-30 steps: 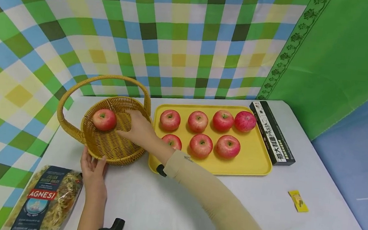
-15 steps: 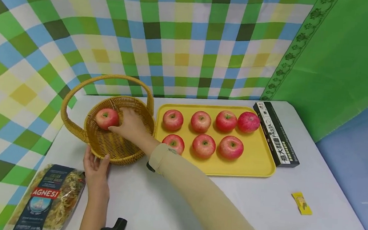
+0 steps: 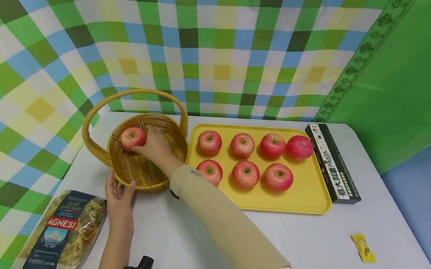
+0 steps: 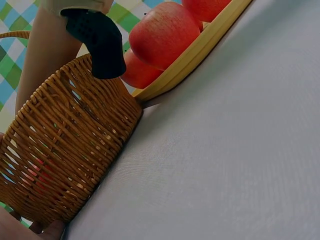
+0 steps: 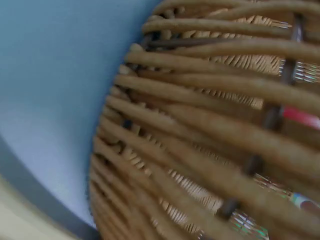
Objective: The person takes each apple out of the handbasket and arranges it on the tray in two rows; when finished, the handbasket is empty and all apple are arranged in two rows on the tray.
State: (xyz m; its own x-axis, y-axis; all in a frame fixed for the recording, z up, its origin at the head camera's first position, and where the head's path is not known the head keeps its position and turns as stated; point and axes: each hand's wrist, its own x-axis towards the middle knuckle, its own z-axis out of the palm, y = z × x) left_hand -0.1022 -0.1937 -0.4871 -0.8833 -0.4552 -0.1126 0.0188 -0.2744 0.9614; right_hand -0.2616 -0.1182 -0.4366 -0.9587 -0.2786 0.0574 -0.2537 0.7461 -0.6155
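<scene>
A wicker basket (image 3: 146, 173) with a tall arched handle stands at the table's left side. One red apple (image 3: 131, 137) lies inside it, near the left wall. My right hand (image 3: 157, 146) reaches down into the basket and grips this apple from its right side, thumb in front; its farther fingertips are hidden. At the basket's front left, my left hand (image 3: 119, 198) holds the lower outer wall, and the left wrist view shows its fingers (image 4: 50, 231) against the weave. Through gaps in the weave, the right wrist view gives a glimpse of red.
A yellow tray (image 3: 306, 193) with several apples (image 3: 245, 174) stands right of the basket. Beside it lies a black pasta box (image 3: 334, 164). A bag of pasta (image 3: 62, 232) is at the front left, and a small yellow packet (image 3: 363, 248) lies at the right.
My right hand has moved left within the basket, from beside the apple to gripping it. The left hand stays at the basket's wall. The head view has shifted slightly.
</scene>
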